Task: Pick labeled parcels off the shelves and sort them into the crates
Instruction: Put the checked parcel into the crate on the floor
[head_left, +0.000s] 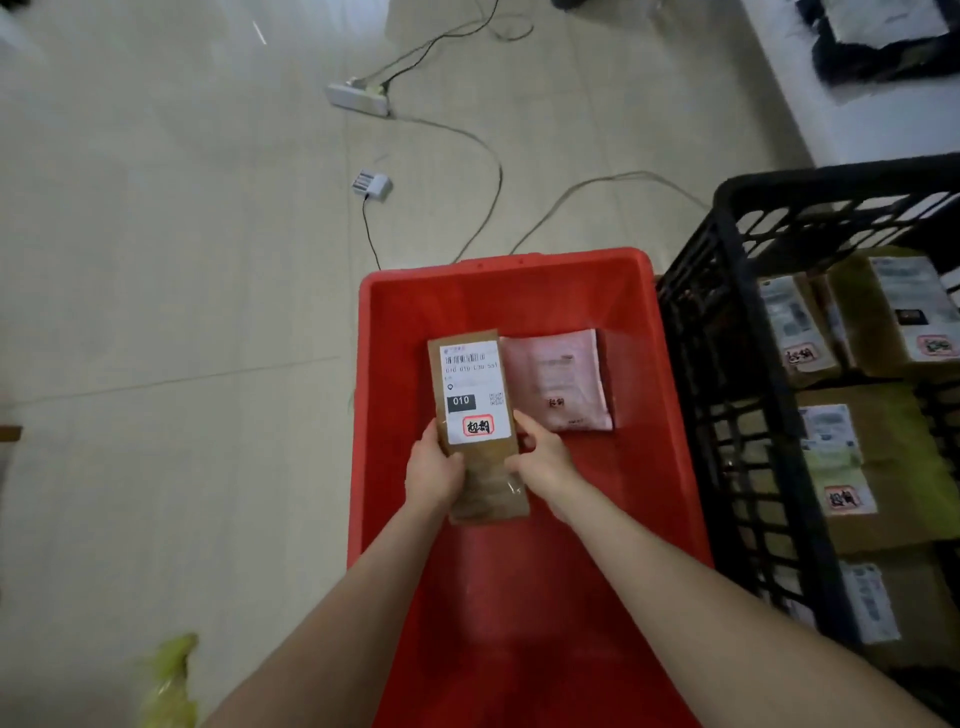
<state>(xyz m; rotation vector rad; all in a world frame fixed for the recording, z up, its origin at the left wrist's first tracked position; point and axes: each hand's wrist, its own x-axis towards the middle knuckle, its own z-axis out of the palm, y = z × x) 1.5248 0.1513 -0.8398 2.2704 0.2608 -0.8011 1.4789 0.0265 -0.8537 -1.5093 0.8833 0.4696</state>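
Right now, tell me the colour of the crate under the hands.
The crate is red, seen best in the head view.

The one view is worn on the head and looks steeply down and forward along both forearms. It sits close over the red crate (506, 260), whose near edge runs off the bottom of the frame. The left hand (434, 475) and right hand (543, 457), holding a brown parcel (472, 395), sit mid-frame. The black crate (831, 179) is cut by the right border. The wide lens bows the floor (156, 260) beyond the red crate's far edge.
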